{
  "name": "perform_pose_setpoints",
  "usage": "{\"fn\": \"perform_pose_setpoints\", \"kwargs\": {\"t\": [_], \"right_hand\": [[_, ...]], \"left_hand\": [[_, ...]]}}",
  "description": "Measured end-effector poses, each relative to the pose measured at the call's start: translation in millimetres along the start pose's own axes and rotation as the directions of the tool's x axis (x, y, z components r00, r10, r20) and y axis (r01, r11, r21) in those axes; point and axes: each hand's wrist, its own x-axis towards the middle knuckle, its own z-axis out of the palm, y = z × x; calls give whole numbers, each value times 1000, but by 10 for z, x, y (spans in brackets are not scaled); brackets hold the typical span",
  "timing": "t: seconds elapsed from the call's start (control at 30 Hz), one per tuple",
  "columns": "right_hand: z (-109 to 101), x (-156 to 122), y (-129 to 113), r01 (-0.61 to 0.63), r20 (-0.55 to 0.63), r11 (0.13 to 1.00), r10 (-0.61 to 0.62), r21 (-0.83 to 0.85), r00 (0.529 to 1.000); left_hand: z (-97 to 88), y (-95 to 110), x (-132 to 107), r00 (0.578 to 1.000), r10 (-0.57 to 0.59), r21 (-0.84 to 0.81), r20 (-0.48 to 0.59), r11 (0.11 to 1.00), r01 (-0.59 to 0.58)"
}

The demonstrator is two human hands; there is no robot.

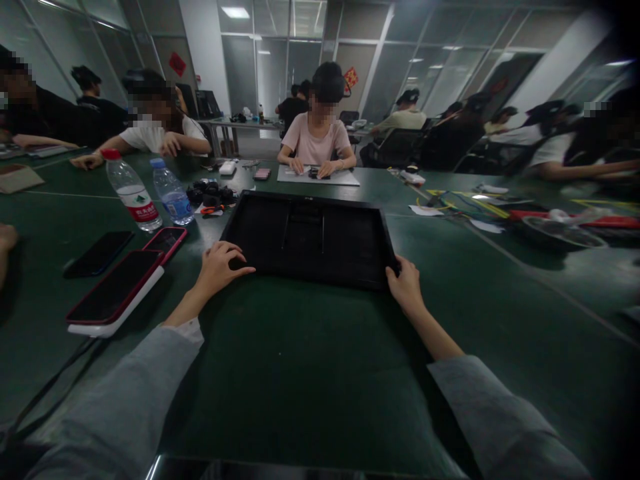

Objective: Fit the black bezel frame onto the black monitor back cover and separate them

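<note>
A black, shallow, rectangular tray-like panel point(345, 243) with a raised rim lies on the green table. Two slim upright lines and a small raised part show at its middle. At its near left corner, my left hand point(220, 267) grips the rim, fingers curled over the edge and thumb along the near side. My right hand point(406, 283) is closed round the near right corner, its fingertips partly hidden behind the rim.
Left of the panel stand a red-capped bottle point(134, 193) and a blue-capped bottle point(173, 193). Nearer lie a red-edged phone point(117, 287) on a white block and a dark phone point(100, 253). Cables point(465, 207) and a bowl point(563, 233) lie right. A person point(316, 137) sits opposite.
</note>
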Motion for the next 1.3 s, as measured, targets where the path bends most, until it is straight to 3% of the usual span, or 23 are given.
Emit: {"fn": "perform_pose_setpoints", "kwargs": {"t": [0.1, 0.17, 0.23, 0.37, 0.53, 0.77, 0.93, 1.03, 1.17, 1.3], "right_hand": [[10, -7, 6, 19, 9, 999, -19, 40, 1000], [23, -3, -17, -4, 4, 999, 4, 50, 1000], [39, 30, -52, -38, 2, 997, 38, 62, 999], [65, 194, -87, -87, 3, 992, 87, 89, 996], [108, 372, -28, -151, -23, 982, 154, 113, 988], [171, 395, 52, -101, 12, 986, 100, 135, 995], [145, 368, -8, -16, 41, 1000, 16, 16, 999], [131, 306, -119, 75, 51, 993, -70, -96, 996], [134, 240, -216, 110, 71, 990, -103, -91, 992], [137, 239, -208, 117, 75, 992, -113, -53, 991]], "left_hand": [[46, -58, 57, 982, -144, -30, -121, 990, 141], [91, -167, 117, 934, -294, -125, -201, 954, 273], [125, -294, 173, 895, -421, -247, -150, 892, 378], [132, -437, 225, 850, -526, -372, -32, 796, 478], [93, -373, 220, 830, -558, -313, -19, 791, 525], [75, -329, 209, 841, -541, -205, -36, 827, 523], [77, -327, 193, 841, -537, -199, -63, 833, 517], [68, -351, 166, 817, -565, -222, -110, 816, 534], [47, -386, 130, 764, -633, -281, -124, 761, 585], [40, -369, 126, 761, -638, -223, -119, 764, 606]]}}
